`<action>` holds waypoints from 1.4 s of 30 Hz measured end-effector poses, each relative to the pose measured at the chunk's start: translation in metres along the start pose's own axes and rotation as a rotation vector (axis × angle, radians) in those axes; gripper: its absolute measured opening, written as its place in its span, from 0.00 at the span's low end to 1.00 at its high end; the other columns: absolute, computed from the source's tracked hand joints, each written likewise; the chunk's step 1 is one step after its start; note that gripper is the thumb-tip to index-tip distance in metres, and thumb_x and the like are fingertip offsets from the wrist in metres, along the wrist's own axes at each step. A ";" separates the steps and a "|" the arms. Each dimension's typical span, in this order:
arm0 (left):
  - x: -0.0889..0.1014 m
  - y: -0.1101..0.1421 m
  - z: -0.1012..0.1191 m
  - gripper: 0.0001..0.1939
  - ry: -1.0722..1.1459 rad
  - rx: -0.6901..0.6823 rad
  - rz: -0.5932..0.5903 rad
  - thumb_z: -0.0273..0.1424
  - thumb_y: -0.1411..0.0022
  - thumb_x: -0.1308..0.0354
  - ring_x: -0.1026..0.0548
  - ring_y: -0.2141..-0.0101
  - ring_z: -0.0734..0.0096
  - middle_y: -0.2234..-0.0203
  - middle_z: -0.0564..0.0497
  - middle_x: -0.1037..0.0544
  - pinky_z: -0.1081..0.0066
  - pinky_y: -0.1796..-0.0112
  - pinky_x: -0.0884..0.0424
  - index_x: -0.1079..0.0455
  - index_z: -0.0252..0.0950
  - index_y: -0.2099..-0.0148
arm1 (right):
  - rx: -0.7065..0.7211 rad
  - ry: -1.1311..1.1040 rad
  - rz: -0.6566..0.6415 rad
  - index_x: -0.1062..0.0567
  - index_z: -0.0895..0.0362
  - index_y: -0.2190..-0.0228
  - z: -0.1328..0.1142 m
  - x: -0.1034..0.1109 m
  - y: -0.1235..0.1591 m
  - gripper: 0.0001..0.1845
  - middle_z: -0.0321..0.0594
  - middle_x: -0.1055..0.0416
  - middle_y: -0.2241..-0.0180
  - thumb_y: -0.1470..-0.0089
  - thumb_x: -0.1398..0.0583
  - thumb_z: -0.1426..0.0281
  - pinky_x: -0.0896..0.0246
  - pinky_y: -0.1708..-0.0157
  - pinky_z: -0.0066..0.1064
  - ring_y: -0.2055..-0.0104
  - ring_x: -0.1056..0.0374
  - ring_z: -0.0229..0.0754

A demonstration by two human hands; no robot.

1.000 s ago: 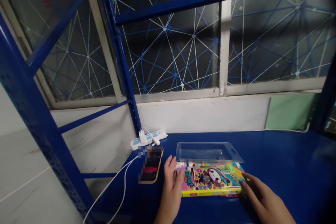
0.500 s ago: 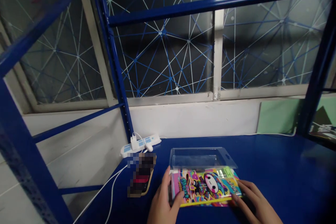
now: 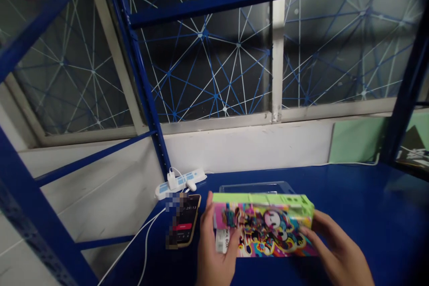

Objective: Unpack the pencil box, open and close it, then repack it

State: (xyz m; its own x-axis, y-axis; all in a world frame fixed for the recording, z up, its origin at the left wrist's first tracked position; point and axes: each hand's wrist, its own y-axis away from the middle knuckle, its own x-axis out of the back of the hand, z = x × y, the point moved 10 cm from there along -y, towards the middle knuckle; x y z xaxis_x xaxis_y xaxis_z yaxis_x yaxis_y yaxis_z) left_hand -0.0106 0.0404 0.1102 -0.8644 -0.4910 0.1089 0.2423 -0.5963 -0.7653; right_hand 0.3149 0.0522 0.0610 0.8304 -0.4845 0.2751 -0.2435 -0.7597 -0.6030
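A colourful cartoon-printed box (image 3: pixel 264 225) with a light green top edge is lifted and tilted up towards me above the blue table (image 3: pixel 362 214). My left hand (image 3: pixel 214 254) grips its left end, fingers wrapped round the edge. My right hand (image 3: pixel 335 250) holds its right end, thumb on the front. Behind the box, a clear plastic tray (image 3: pixel 254 187) lies flat on the table, mostly hidden by the box.
A phone (image 3: pixel 186 225) with a lit screen lies left of the box, a white cable running off the table edge. A white power strip (image 3: pixel 181 181) sits by the blue rack post (image 3: pixel 147 111). A wall and patterned window stand behind.
The box has been raised off the table and tipped upright, so its green edge now faces up. Both hands closed on its ends. The view shifted slightly.
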 end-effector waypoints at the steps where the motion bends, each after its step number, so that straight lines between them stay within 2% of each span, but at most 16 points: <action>1: -0.012 -0.008 0.003 0.40 -0.056 -0.030 -0.100 0.34 0.37 0.36 0.43 0.33 0.50 0.30 0.39 0.46 0.53 0.36 0.40 0.51 0.43 0.30 | -0.004 0.006 -0.037 0.28 0.52 0.50 -0.004 -0.003 -0.012 0.20 0.43 0.24 0.51 0.40 0.39 0.56 0.27 0.55 0.31 0.54 0.24 0.47; 2: -0.025 -0.015 0.004 0.46 -0.116 -0.055 -0.206 0.33 0.39 0.34 0.48 0.31 0.49 0.28 0.41 0.52 0.51 0.35 0.43 0.58 0.46 0.28 | 0.006 0.022 -0.074 0.29 0.52 0.50 -0.009 -0.006 -0.026 0.20 0.44 0.25 0.51 0.39 0.41 0.56 0.27 0.55 0.32 0.54 0.25 0.47; 4: -0.050 -0.029 -0.003 0.53 -0.210 -0.064 -0.388 0.32 0.42 0.31 0.53 0.30 0.49 0.27 0.47 0.61 0.51 0.35 0.44 0.63 0.52 0.27 | 0.053 0.081 -0.161 0.29 0.53 0.48 -0.018 -0.015 -0.054 0.21 0.46 0.25 0.51 0.36 0.46 0.55 0.28 0.55 0.35 0.55 0.26 0.48; 6: -0.067 -0.045 -0.013 0.46 -0.248 -0.057 -0.452 0.28 0.39 0.36 0.52 0.30 0.52 0.27 0.51 0.62 0.52 0.35 0.44 0.58 0.54 0.28 | 0.094 0.138 -0.222 0.29 0.53 0.46 -0.018 -0.025 -0.078 0.23 0.46 0.25 0.54 0.36 0.46 0.55 0.29 0.57 0.36 0.57 0.26 0.48; 8: -0.078 -0.057 -0.031 0.37 -0.292 -0.005 -0.452 0.25 0.37 0.40 0.48 0.31 0.55 0.28 0.50 0.53 0.53 0.35 0.44 0.48 0.50 0.30 | 0.130 0.185 -0.261 0.29 0.54 0.46 -0.012 -0.036 -0.096 0.26 0.45 0.25 0.55 0.40 0.42 0.53 0.29 0.58 0.37 0.58 0.27 0.48; 10: -0.088 -0.062 -0.047 0.30 -0.304 0.019 -0.477 0.24 0.38 0.40 0.43 0.33 0.54 0.31 0.47 0.43 0.54 0.35 0.42 0.36 0.45 0.36 | 0.157 0.236 -0.290 0.28 0.55 0.47 0.001 -0.049 -0.105 0.29 0.46 0.26 0.55 0.44 0.39 0.52 0.31 0.55 0.39 0.55 0.27 0.50; 12: -0.094 -0.060 -0.061 0.26 -0.307 0.039 -0.502 0.24 0.39 0.39 0.41 0.34 0.54 0.33 0.45 0.38 0.53 0.36 0.42 0.32 0.42 0.39 | 0.165 0.295 -0.306 0.26 0.56 0.49 0.017 -0.062 -0.105 0.29 0.48 0.26 0.54 0.45 0.39 0.51 0.33 0.51 0.42 0.52 0.29 0.53; 14: -0.097 -0.056 -0.072 0.25 -0.307 0.062 -0.526 0.24 0.40 0.38 0.41 0.33 0.55 0.34 0.44 0.36 0.54 0.36 0.42 0.30 0.41 0.40 | 0.161 0.359 -0.320 0.25 0.56 0.51 0.033 -0.071 -0.099 0.28 0.50 0.26 0.54 0.45 0.39 0.50 0.35 0.50 0.47 0.51 0.31 0.57; 17: -0.098 -0.047 -0.084 0.25 -0.293 0.103 -0.562 0.25 0.41 0.36 0.40 0.34 0.56 0.34 0.42 0.35 0.56 0.36 0.42 0.29 0.39 0.41 | 0.161 0.441 -0.326 0.27 0.58 0.48 0.051 -0.077 -0.088 0.31 0.54 0.28 0.49 0.44 0.41 0.49 0.39 0.48 0.52 0.47 0.34 0.61; 20: -0.099 -0.042 -0.088 0.24 -0.281 0.142 -0.577 0.25 0.42 0.35 0.38 0.35 0.53 0.36 0.41 0.34 0.50 0.36 0.44 0.29 0.40 0.42 | 0.170 0.495 -0.327 0.28 0.58 0.46 0.060 -0.077 -0.081 0.32 0.55 0.29 0.48 0.41 0.44 0.49 0.39 0.47 0.51 0.46 0.35 0.59; 23: -0.098 -0.042 -0.087 0.22 -0.267 0.157 -0.567 0.25 0.42 0.35 0.37 0.36 0.53 0.37 0.44 0.32 0.46 0.37 0.45 0.27 0.42 0.46 | 0.182 0.527 -0.329 0.27 0.59 0.47 0.063 -0.078 -0.078 0.32 0.55 0.29 0.49 0.41 0.45 0.49 0.37 0.48 0.49 0.48 0.34 0.58; 27: -0.094 -0.042 -0.084 0.19 -0.243 0.153 -0.545 0.25 0.43 0.35 0.35 0.37 0.56 0.38 0.43 0.31 0.55 0.38 0.40 0.26 0.40 0.48 | 0.198 0.550 -0.320 0.26 0.59 0.48 0.064 -0.079 -0.078 0.31 0.55 0.29 0.50 0.40 0.46 0.48 0.35 0.51 0.49 0.49 0.32 0.58; 30: -0.090 -0.040 -0.085 0.20 -0.240 0.157 -0.524 0.26 0.42 0.35 0.34 0.38 0.56 0.38 0.42 0.32 0.58 0.38 0.39 0.27 0.39 0.47 | 0.208 0.563 -0.322 0.25 0.59 0.49 0.065 -0.079 -0.078 0.31 0.55 0.29 0.50 0.40 0.47 0.48 0.35 0.51 0.49 0.50 0.32 0.57; 38: -0.087 -0.036 -0.087 0.22 -0.256 0.171 -0.525 0.30 0.41 0.38 0.34 0.39 0.52 0.38 0.44 0.33 0.54 0.38 0.39 0.28 0.41 0.44 | 0.217 0.578 -0.365 0.23 0.58 0.51 0.061 -0.080 -0.077 0.30 0.54 0.28 0.50 0.40 0.46 0.48 0.35 0.51 0.49 0.50 0.32 0.57; 42: -0.090 -0.034 -0.089 0.24 -0.240 0.178 -0.546 0.29 0.40 0.40 0.35 0.38 0.55 0.37 0.41 0.35 0.58 0.38 0.39 0.32 0.39 0.41 | 0.219 0.588 -0.367 0.24 0.61 0.50 0.061 -0.081 -0.076 0.32 0.55 0.29 0.50 0.40 0.45 0.48 0.35 0.51 0.49 0.49 0.33 0.57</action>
State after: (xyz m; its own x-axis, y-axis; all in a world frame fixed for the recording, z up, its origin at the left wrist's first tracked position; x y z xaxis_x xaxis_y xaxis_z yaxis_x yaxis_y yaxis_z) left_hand 0.0200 0.1613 0.0697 -0.7661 -0.2023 0.6101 -0.1190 -0.8881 -0.4440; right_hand 0.2969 0.1757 0.0390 0.4174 -0.4151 0.8084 0.1563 -0.8435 -0.5139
